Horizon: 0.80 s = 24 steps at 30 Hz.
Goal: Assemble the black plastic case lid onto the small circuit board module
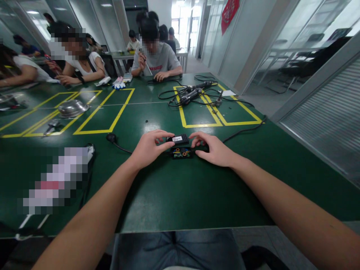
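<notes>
Left hand (147, 148): grip pinched on ribbed black cover (182, 139), white-labelled, frame centre. Right hand (216, 150): grip half-curled beside black cable (242, 131); hold unclear. Lower centre: rectangular open housing (181, 157), copper-coloured coils (185, 154).

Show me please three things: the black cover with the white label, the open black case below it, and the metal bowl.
Black cover (177, 139): head view, on its white label.
Open black case (182, 158): head view, on its near edge.
Metal bowl (72, 107): head view, on its shiny side.
</notes>
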Motion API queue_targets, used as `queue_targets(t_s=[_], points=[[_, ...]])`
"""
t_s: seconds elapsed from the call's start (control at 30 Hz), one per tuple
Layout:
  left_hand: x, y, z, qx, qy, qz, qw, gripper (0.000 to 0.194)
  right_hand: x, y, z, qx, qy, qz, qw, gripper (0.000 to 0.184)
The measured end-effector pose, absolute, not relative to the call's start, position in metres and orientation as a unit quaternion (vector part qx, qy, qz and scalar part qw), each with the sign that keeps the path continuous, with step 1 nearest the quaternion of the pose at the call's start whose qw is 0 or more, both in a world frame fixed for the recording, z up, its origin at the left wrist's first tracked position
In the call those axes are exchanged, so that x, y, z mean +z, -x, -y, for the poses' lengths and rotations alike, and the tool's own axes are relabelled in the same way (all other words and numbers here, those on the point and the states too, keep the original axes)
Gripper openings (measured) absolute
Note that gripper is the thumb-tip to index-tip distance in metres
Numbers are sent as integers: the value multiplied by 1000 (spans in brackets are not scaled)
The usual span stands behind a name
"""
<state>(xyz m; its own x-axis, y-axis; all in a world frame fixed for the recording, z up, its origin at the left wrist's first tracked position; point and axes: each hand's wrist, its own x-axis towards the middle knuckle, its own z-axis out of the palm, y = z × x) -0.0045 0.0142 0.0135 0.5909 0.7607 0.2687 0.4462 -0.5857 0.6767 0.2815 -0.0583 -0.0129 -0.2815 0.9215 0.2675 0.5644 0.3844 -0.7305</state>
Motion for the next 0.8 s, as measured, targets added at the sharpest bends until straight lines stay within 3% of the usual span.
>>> queue_targets(t_s=[0.17, 0.4, 0.8], points=[[14, 4, -11, 221, -864, -310, 329, 28, -12, -282, 58, 233, 489, 778, 318, 51], [11, 2, -8, 199, -878, -316, 300, 27, -10, -281, 60, 196, 488, 797, 297, 34], [10, 0, -3, 193, -892, -305, 272, 29, -11, -279, 59, 186, 515, 787, 284, 29]])
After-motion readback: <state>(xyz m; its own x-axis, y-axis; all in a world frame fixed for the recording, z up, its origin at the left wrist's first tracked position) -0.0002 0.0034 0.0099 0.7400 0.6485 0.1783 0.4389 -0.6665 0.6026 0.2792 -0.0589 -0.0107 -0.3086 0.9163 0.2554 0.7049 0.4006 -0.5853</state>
